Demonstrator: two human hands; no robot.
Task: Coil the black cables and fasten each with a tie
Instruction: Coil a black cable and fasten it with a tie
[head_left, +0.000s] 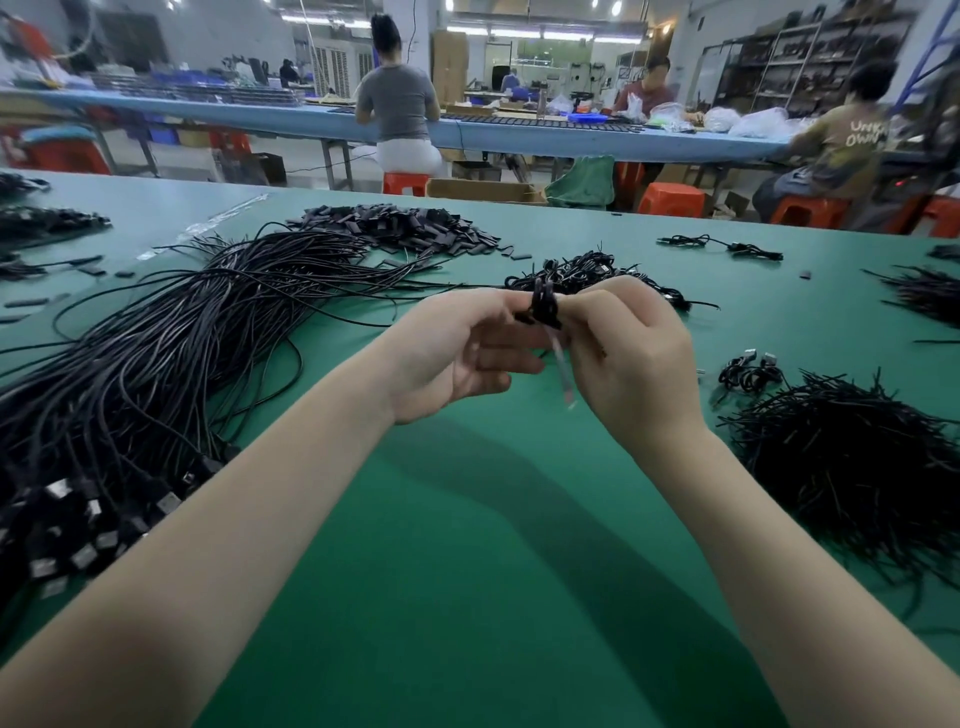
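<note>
Above the green counter (467, 519), just right of the loose cable heap (182, 332), we pinch a small coiled cable (543, 306) between left hand (457, 353) and right hand (628, 364). Light and springy, it is probably best held across its middle.

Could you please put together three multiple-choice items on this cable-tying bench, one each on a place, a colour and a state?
1. Where does the big loose bundle of uncoiled cables lie?
A. To the person's left
B. To the person's right
C. On the far bench

2. What colour is the table top?
A. Grey
B. Green
C. White

3. What are the hands doing?
A. Resting flat on the table
B. Both holding one small coiled cable
C. Hanging idle

Answers:
1 A, the long strands spread across the left side.
2 B, the bare surface is green.
3 B, the left hand and right hand pinch the coil between them above the table.
</note>
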